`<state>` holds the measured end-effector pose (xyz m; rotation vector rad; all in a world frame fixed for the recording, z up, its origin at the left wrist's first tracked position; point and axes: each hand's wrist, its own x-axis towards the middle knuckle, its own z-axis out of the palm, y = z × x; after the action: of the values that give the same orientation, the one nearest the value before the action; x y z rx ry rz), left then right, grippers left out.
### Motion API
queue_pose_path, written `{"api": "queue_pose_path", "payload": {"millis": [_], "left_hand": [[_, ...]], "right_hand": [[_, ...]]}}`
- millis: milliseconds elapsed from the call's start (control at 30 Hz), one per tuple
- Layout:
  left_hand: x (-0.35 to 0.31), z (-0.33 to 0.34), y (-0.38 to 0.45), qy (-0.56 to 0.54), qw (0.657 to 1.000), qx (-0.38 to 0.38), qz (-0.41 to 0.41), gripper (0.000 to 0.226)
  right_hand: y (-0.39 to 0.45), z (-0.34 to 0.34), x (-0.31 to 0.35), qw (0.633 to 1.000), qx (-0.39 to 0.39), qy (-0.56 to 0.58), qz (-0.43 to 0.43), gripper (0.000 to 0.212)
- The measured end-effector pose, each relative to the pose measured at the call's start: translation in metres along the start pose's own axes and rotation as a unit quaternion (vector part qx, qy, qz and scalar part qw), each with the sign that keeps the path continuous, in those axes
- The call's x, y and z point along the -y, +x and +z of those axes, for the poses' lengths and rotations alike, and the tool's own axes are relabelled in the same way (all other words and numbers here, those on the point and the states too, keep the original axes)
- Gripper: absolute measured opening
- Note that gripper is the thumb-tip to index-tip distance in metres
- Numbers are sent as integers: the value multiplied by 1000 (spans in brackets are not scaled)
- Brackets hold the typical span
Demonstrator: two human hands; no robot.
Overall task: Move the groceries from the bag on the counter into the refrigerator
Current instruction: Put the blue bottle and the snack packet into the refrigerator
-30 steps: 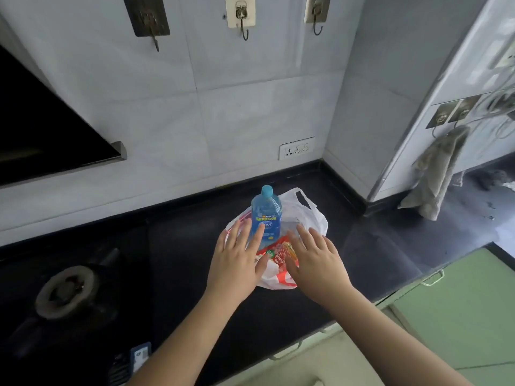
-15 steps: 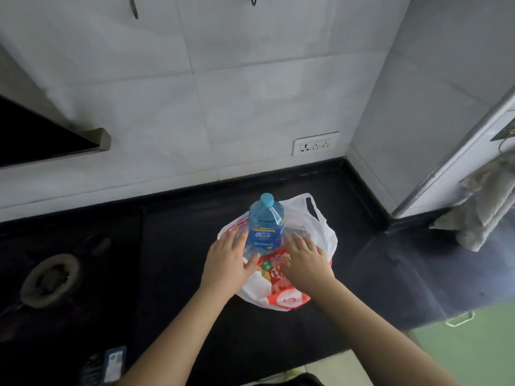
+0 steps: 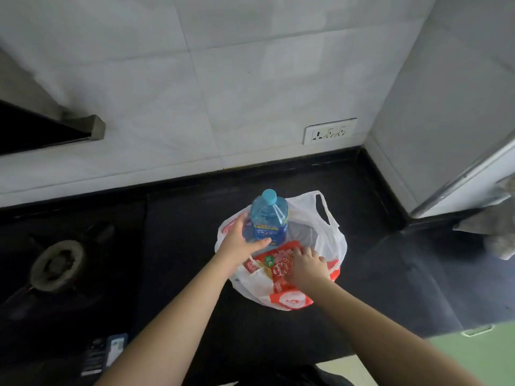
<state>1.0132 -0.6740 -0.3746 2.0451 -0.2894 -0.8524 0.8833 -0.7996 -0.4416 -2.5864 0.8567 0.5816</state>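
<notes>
The left hand (image 3: 242, 243) is spread wide, its fingers apart and curved around the lower left side of a blue bottle (image 3: 269, 218), thumb stretched across the front just under the label; it touches the bottle but has not closed round it. The right hand (image 3: 308, 264) lies palm down with its fingers curled onto a red snack packet (image 3: 280, 267), pressing on it; whether it actually grips the packet cannot be told from this angle.

The bottle stands upright with a light blue cap, inside the open mouth of a white plastic bag (image 3: 331, 246) with red printing. The packet lies in the same bag, in front of the bottle and nearer the person, beside smaller wrapped items whose kind is too unclear to name. One bag handle loop sticks up behind the right hand.

The bag sits on a black desk (image 3: 376, 274), near the corner where two white tiled walls meet. A wall socket (image 3: 329, 131) is on the tiles above and behind the bag. To the left, well apart from the bag, is a stove burner (image 3: 57, 264). A grey cloth (image 3: 496, 232) hangs at the right edge. The refrigerator is not in view.
</notes>
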Motion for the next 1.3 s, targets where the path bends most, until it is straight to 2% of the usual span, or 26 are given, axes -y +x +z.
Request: {"api": "queue_pose_path", "payload": {"millis": [167,300,433,533,633,733,900,1067,1133,1200,1233,1300], "left_hand": [[-4,6,16,31,999,-12,5,86],[-8,9,26,87,996,-10,31,83],[-7,10,32,108,994,-5,35,81],[-7,9,37,94,995,8,35,84],[-8,9,40,92,995,6,40,89],[-11,14,39,78,996,-5,29,94],[-10,21,39,54,998,-31,23,92],[-6,20,39,85,995,-35,36,73],[-5,22,38,78,995,-46,34,67],[-3,24,35,71,995,-61,31,67],[-1,25,34,67,995,-68,31,70],[2,25,32,60,995,-75,33,75]], "right_hand": [[13,0,2,998,-22,0,63,72],[20,1,-1,996,-15,-1,89,84],[24,0,-3,995,-22,11,100,85],[22,-3,0,997,-34,-18,72,78],[18,-6,3,996,-75,-43,31,58],[14,-6,2,996,-83,-16,31,51],[13,-2,-3,994,-45,47,84,75],[16,3,-3,989,-36,95,109,74],[16,6,-4,988,-31,96,115,63],[16,5,-5,990,-33,84,109,31],[15,2,-5,989,-37,88,108,23],[11,-7,-5,986,-40,119,106,24]]}}
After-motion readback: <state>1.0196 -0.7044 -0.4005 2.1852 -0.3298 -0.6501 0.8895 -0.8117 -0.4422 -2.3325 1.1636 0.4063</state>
